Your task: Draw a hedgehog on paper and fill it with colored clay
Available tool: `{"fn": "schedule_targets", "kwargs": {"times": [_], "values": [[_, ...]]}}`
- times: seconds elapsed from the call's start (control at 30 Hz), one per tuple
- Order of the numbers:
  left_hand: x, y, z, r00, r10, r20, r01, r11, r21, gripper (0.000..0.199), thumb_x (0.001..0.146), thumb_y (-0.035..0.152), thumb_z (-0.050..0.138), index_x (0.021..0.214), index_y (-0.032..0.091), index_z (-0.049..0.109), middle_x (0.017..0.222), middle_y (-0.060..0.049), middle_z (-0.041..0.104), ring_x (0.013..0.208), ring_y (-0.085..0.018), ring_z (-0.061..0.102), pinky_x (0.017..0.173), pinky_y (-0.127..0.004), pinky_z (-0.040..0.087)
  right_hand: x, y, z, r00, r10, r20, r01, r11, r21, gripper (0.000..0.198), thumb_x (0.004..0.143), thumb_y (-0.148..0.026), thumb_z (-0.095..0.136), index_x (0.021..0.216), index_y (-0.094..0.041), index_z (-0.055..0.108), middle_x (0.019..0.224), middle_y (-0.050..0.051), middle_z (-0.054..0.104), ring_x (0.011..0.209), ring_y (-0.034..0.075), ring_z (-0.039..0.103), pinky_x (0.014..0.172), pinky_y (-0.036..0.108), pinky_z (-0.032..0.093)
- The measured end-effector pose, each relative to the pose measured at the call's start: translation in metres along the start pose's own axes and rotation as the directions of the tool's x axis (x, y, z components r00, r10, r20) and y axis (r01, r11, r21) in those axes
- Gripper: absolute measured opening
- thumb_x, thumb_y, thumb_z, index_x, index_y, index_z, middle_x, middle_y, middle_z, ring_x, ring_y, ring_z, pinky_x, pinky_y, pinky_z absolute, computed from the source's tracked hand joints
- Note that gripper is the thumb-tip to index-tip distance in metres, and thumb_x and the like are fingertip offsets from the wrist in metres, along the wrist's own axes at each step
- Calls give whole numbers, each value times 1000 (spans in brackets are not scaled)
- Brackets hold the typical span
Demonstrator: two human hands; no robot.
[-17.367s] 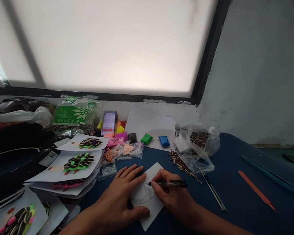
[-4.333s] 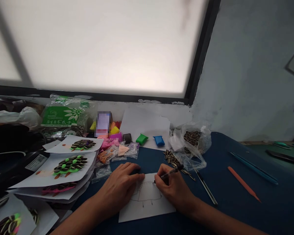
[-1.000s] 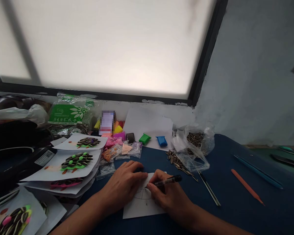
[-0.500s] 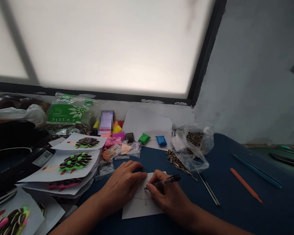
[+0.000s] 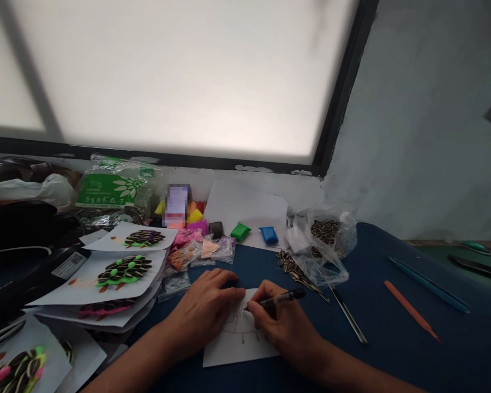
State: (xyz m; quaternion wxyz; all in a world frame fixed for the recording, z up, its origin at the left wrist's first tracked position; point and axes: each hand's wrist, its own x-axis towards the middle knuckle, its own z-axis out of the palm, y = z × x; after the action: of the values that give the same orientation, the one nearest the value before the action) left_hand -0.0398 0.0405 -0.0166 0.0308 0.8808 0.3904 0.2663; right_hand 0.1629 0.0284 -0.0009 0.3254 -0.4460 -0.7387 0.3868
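A small white sheet of paper (image 5: 225, 352) lies on the dark blue tabletop, with a thin line drawing on it. My right hand (image 5: 284, 327) grips a black pen (image 5: 284, 298), its point down near the upper part of the drawing. My left hand (image 5: 210, 300) rests flat over the paper's left edge, fingers stretched toward the pen, holding nothing. Part of the drawing is hidden under both hands. Just beyond my right hand is a loose heap of striped sunflower seeds (image 5: 292, 267).
At left, stacked papers (image 5: 147, 284) bear seed-and-clay hedgehog figures. Behind them stands a green seed bag (image 5: 106, 190). Green (image 5: 240, 232) and blue clay packets (image 5: 269, 235) sit ahead, beside an open plastic bag of seeds (image 5: 325, 232). Rightward lie a metal-tipped tool (image 5: 349, 316), an orange tool (image 5: 411, 311) and a blue tool (image 5: 429, 284).
My right hand has shifted the pen slightly up and to the right across the drawing. My left hand stays where it was on the paper.
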Motion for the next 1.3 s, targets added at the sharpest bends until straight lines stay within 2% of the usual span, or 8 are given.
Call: {"fn": "schedule_targets", "kwargs": {"times": [0.2,0.4,0.57,0.73,0.97,1.07,1.17,1.3], "values": [[0,1,-1,1000,-2,15,2,1000,3,35,96,12,45,109,25,75,116,-10,66,99,-28,61,82,-43,51,0,-4,-1,999,23,39,-22,999,-28,14,93,-27,53,82,-20,52,65,-2,57,58,13,53,54,24,39],[2,2,-2,999,-5,32,5,1000,-3,36,95,9,45,112,24,74,116,-12,66,99,-29,61,83,-46,50,-1,-5,0,1000,17,-4,-17,995,-94,13,92,-24,53,79,-20,52,64,-3,52,57,13,50,52,23,36],[1,0,-1,999,-7,47,7,1000,1,35,95,10,47,112,25,73,117,-11,65,101,-29,60,83,-45,50,-1,-4,-1,999,23,46,-21,998,-53,13,93,-27,52,81,-20,51,64,-3,54,57,13,51,53,24,37],[-2,-1,2,1000,5,-9,-5,1000,8,35,96,12,45,111,26,74,116,-10,66,99,-27,60,83,-41,50,-1,-4,0,999,14,32,-12,999,-50,15,92,-27,52,79,-20,50,63,-3,52,56,13,49,52,24,36],[-1,-1,1,1000,3,-1,-3,1000,-4,35,97,13,45,112,26,74,116,-10,66,99,-28,61,83,-42,50,-2,-2,1,999,4,42,-4,1000,-11,14,91,-26,54,79,-21,50,62,-4,52,55,13,50,51,23,36],[0,-1,1,1000,2,1,-2,1000,0,35,97,13,45,112,25,74,116,-10,66,98,-28,60,82,-43,50,-1,-2,0,1000,-8,-1,8,999,41,17,92,-29,52,77,-21,49,61,-4,51,54,12,48,51,23,36],[0,-1,1,1000,6,5,-6,1000,0,35,96,12,45,112,24,74,115,-11,66,98,-28,61,82,-43,50,0,0,-1,997,-37,-61,37,999,1,18,91,-30,52,75,-21,48,62,-5,47,54,12,45,50,23,35],[1,-1,-1,1000,7,19,-7,1000,-4,35,96,11,46,112,24,74,115,-11,66,99,-29,62,82,-45,50,1,3,-2,998,-45,-46,42,998,-49,17,91,-30,52,77,-21,50,64,-4,50,56,13,48,51,24,36]]}}
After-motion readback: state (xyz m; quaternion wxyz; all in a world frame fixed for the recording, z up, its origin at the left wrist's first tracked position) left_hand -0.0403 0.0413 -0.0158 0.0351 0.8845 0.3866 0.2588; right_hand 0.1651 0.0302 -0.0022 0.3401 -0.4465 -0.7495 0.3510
